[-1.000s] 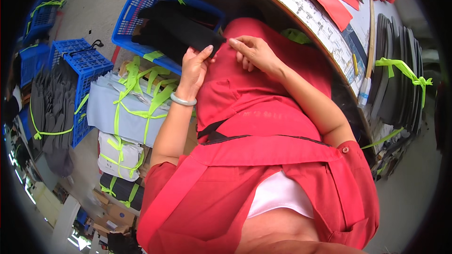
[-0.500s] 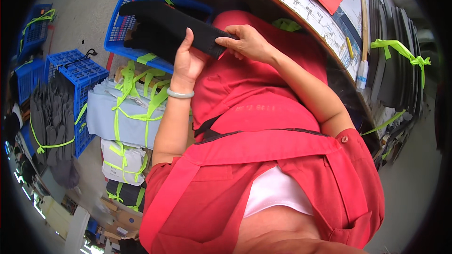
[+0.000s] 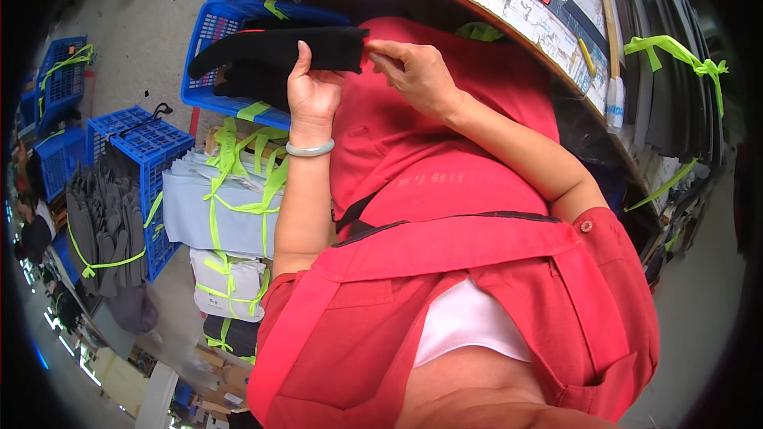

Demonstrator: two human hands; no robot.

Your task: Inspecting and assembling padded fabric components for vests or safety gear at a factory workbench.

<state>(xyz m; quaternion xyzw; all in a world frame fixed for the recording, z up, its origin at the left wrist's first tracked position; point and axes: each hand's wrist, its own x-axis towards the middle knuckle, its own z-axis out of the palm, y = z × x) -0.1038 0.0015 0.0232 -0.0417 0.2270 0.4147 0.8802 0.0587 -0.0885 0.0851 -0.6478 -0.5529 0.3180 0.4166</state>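
A long piece of black fabric (image 3: 278, 49), or a thin stack of it, lies nearly level across my left hand (image 3: 315, 95). That hand is closed round it from below, with the thumb on the near side and the fingers hidden behind. At the fabric's right end, my right hand (image 3: 421, 78) pinches with thumb and forefinger. A sliver of red shows by those fingertips, but I cannot tell whether it belongs to the fabric or to the red apron (image 3: 445, 135) behind. More black fabric (image 3: 258, 86) rests in the blue basket (image 3: 195, 95) beneath.
Pale blue cloth bundles (image 3: 226, 202), tied with bright green strips, are stacked beside my left forearm. Blue crates (image 3: 163, 155) and grey bundled pieces (image 3: 103, 214) stand farther left. A worktable (image 3: 509, 20) runs along the upper right, with tied dark sheets (image 3: 675, 71) beyond.
The black fabric has swung from a slant to nearly level. My right hand has come off its face to just beyond its right end, fingers still pinched.
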